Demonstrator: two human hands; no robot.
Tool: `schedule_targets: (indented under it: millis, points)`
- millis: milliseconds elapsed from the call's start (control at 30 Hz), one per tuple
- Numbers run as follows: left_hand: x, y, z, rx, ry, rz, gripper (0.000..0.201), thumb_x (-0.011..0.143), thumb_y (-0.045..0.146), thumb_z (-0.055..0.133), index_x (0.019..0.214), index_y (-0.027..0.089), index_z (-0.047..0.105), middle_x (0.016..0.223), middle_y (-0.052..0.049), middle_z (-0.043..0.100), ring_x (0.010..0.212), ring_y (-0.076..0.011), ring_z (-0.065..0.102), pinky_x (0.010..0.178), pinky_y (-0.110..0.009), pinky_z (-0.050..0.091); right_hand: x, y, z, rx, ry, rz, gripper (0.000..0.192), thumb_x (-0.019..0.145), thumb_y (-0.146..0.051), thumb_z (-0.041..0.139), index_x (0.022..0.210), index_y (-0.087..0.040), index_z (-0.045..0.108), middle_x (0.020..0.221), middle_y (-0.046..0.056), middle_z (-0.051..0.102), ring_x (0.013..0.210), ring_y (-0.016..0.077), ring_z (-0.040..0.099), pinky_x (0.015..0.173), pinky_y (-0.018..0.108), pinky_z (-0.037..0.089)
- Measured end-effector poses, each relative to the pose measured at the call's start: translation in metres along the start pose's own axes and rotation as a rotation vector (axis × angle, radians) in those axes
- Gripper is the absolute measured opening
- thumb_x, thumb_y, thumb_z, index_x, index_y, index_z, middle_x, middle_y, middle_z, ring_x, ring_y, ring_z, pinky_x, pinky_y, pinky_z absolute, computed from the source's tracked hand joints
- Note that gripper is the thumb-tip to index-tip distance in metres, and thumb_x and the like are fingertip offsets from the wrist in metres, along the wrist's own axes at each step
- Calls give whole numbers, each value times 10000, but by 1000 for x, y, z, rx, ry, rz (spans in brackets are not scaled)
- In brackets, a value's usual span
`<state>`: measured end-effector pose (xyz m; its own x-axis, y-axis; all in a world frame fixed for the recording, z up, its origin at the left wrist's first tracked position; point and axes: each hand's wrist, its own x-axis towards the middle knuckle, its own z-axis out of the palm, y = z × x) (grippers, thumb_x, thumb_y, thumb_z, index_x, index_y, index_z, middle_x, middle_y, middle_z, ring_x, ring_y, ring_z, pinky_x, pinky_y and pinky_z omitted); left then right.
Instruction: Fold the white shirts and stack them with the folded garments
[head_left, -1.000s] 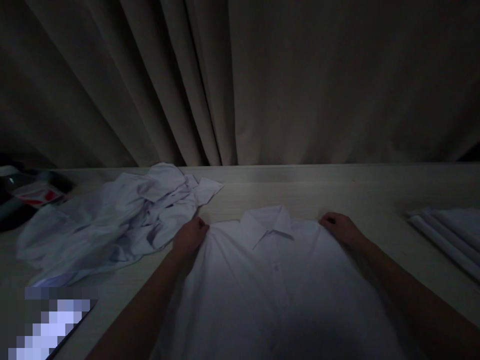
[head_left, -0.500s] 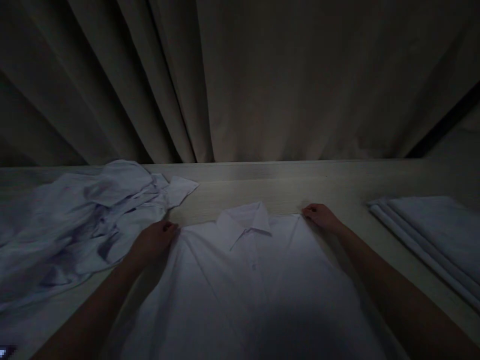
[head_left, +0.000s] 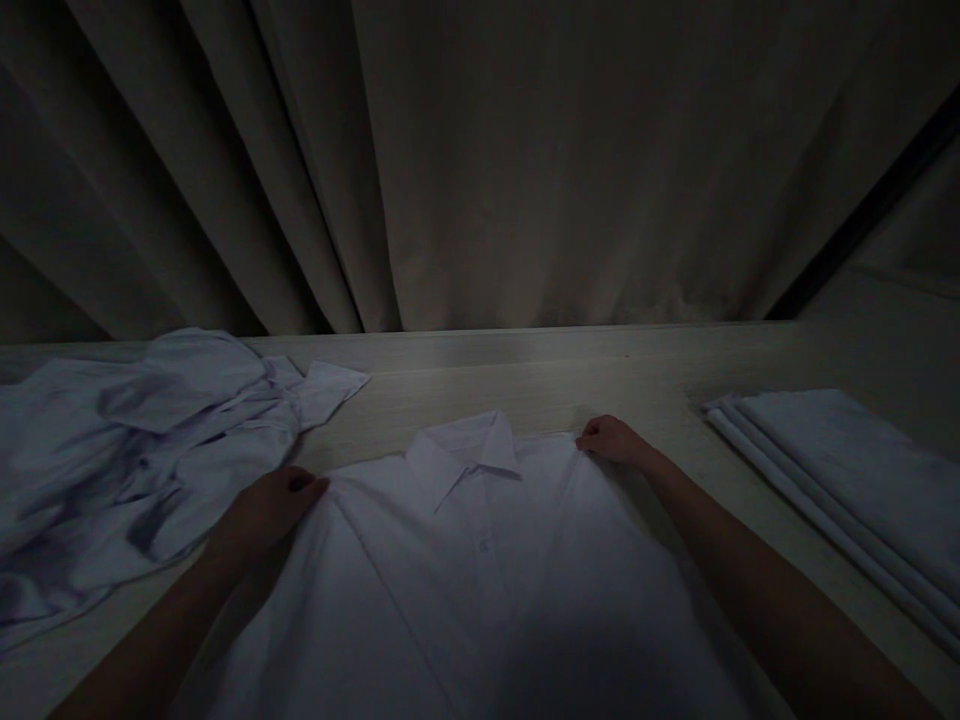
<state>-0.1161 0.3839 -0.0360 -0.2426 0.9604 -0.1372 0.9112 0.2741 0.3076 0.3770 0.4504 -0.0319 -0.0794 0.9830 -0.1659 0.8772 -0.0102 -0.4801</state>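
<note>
White shirt (head_left: 480, 600) lies front-up; left fingers (head_left: 306, 484) grip 1 shoulder edge (head_left: 360, 470); right fingers (head_left: 592, 436) grip the other; collar (head_left: 466, 452) between.

No readable text, label, brand, number or sign — none on the white shirt (head_left: 420, 570) at the near center, on the rumpled white cloth (head_left: 202, 380) at left, on the folded cloth (head_left: 840, 440) at right, on the pale tabletop (head_left: 517, 385) or on the curtain (head_left: 540, 180) along the far side — in the dim light.
</note>
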Motion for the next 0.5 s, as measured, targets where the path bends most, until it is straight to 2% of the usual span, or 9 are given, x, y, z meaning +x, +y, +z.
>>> schedule_targets:
  millis: [200,333,400,433,500]
  points:
    - [-15,8,-13,1,15,-27,470,819,484,318,829,173,670,911,-116,720,860,-243,657,741,-323,473,-2,3,0,-45,-10,39,207,764,-341,536,702,-164,625,775,110,681,702,199,610,640,323,431]
    - [-19,-3,-18,9,20,-32,450,812,452,334,846,170,683,904,-106,724,865,-234,650,716,-300,454,-8,-22,3,-126,129,37,233,784,-397,511,777,-187,610,810,99,675,697,205,603,625,321,418]
    - [-22,-9,-20,-11,23,-18,433,799,437,359,880,163,685,918,-103,725,854,-226,649,718,-294,450,-34,-46,5,-110,157,-26,254,808,-430,473,806,-207,594,791,74,665,684,196,595,625,316,420]
    - [-24,-11,-20,-27,19,-4,423,792,430,373,892,164,686,927,-98,726,852,-220,649,722,-289,450,-55,-58,6,-72,110,-87,268,821,-445,452,798,-216,589,775,63,658,684,192,592,633,316,427]
    - [-27,-13,-18,-63,7,30,410,785,423,392,906,169,690,951,-85,727,862,-209,650,741,-278,453,-114,-75,12,48,-129,-223,324,836,-502,427,745,-240,593,730,38,641,676,188,590,629,316,446]
